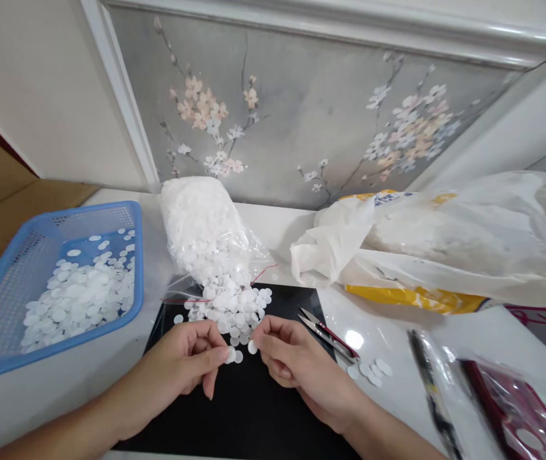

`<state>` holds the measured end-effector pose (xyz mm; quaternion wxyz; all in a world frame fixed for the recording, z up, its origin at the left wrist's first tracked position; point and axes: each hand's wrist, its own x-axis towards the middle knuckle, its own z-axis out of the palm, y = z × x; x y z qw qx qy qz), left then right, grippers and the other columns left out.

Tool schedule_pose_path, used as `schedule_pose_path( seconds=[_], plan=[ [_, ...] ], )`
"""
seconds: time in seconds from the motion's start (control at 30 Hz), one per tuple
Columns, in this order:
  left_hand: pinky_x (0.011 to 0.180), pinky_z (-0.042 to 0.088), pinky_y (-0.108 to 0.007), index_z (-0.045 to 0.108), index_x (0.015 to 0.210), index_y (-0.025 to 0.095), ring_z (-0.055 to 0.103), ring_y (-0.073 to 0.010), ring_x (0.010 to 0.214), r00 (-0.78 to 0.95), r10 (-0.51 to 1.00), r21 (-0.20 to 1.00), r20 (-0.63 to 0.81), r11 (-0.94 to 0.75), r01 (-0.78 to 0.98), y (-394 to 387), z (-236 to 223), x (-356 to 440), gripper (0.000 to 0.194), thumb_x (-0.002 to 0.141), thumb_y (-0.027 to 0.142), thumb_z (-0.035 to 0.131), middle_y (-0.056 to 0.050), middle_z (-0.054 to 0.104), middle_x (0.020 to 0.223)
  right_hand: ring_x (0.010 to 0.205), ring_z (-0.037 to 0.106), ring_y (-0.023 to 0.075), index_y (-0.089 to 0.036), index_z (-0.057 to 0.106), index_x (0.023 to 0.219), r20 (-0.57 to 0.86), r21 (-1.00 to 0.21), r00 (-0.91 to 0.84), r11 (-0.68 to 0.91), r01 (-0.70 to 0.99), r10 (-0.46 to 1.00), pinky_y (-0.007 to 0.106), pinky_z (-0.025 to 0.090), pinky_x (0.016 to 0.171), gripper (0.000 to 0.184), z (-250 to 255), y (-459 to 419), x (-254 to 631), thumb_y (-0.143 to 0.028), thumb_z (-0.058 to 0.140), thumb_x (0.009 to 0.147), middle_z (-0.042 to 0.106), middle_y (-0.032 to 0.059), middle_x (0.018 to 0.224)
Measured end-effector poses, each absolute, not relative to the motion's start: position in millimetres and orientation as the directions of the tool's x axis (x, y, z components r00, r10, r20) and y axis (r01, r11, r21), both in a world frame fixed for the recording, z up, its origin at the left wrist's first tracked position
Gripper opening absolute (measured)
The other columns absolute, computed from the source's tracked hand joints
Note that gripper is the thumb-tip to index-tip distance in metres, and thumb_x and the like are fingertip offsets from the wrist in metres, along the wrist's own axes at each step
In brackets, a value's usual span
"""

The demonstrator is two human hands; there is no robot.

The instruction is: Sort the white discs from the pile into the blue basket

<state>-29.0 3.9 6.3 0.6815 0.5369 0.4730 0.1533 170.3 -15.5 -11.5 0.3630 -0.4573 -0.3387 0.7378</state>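
My left hand pinches a small white disc between thumb and forefinger, over the black mat. Opposite it, my right hand has its fingertips closed on another white disc. Just beyond both hands lies a loose pile of white discs. The pile spills from the mouth of a clear plastic bag full of the same discs. One loose disc rests on the mat beside the left fingertips. Red-handled thread snips lie at the mat's right edge.
At left stands a blue basket holding many discs. Several discs lie on the white table right of the mat. Further right are a pen, a dark red packet and a large white-and-yellow plastic bag. A floral panel rises behind.
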Motion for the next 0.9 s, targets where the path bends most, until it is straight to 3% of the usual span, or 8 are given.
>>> schedule_pose_path(
  seconds=[0.13,0.33,0.43,0.57,0.67,0.9],
  plan=[
    [0.045,0.016,-0.021,0.050,0.079,0.015,0.031,-0.0050,0.045,0.518,0.683,0.845,-0.515,0.506,0.173,2.5,7.4,-27.1,0.028,0.084,0.040,0.061,-0.003,0.066,0.064,0.046,0.038,0.0046,-0.017,0.045,0.076,-0.403,-0.859,-0.325,-0.476,-0.187,0.856,0.018,0.019,0.042,0.029,-12.5,-16.2,168.8,-0.038,0.064,0.080,0.056,-0.0023,0.060],
    [0.043,0.016,-0.019,0.052,0.081,0.014,0.046,-0.0052,0.048,0.555,0.650,0.823,-0.519,0.556,0.118,5.4,3.6,-30.6,0.027,0.081,0.036,0.068,-0.009,0.072,0.080,0.050,0.047,0.0067,-0.017,0.045,0.082,-0.376,-0.872,-0.352,-0.456,-0.177,0.857,0.016,0.027,0.042,0.041,-14.7,-17.4,169.0,-0.052,0.066,0.083,0.064,0.0016,0.067],
    [0.045,0.022,-0.018,0.055,0.083,0.013,0.053,-0.0077,0.055,0.561,0.674,0.853,-0.480,0.507,0.121,6.9,3.3,-33.6,0.021,0.079,0.028,0.069,-0.009,0.072,0.084,0.058,0.052,0.0082,-0.015,0.049,0.081,-0.335,-0.894,-0.345,-0.411,-0.176,0.877,0.017,0.035,0.048,0.037,-12.6,-16.6,170.0,-0.046,0.069,0.082,0.066,0.0043,0.075],
    [0.049,0.030,-0.019,0.057,0.084,0.015,0.060,-0.0121,0.065,0.537,0.712,0.892,-0.452,0.368,0.262,6.4,4.2,-34.8,0.004,0.080,0.018,0.058,-0.005,0.071,0.082,0.062,0.055,0.0098,-0.015,0.049,0.083,-0.313,-0.922,-0.341,-0.369,-0.113,0.886,0.019,0.041,0.054,0.036,-10.3,-16.9,170.3,-0.043,0.071,0.080,0.066,0.0042,0.077],
    [0.052,0.034,-0.020,0.057,0.084,0.016,0.060,-0.0123,0.067,0.546,0.727,0.908,-0.417,0.300,0.294,6.0,3.9,-34.4,0.008,0.083,0.016,0.050,-0.002,0.070,0.084,0.067,0.060,0.0121,-0.017,0.047,0.085,-0.317,-0.927,-0.347,-0.365,-0.081,0.882,0.022,0.046,0.057,0.032,-12.4,-19.0,169.9,-0.040,0.069,0.081,0.066,0.0037,0.079],
    [0.068,0.045,-0.025,0.053,0.080,0.018,0.061,-0.0129,0.065,0.529,0.754,0.910,-0.390,0.226,0.348,6.3,2.5,-32.8,0.008,0.083,0.022,0.059,0.002,0.067,0.076,0.078,0.065,0.0157,-0.016,0.050,0.094,-0.275,-0.939,-0.384,-0.332,-0.089,0.881,0.029,0.052,0.070,0.016,-15.2,-21.0,170.2,-0.023,0.058,0.081,0.065,0.0038,0.086]
  ],
)
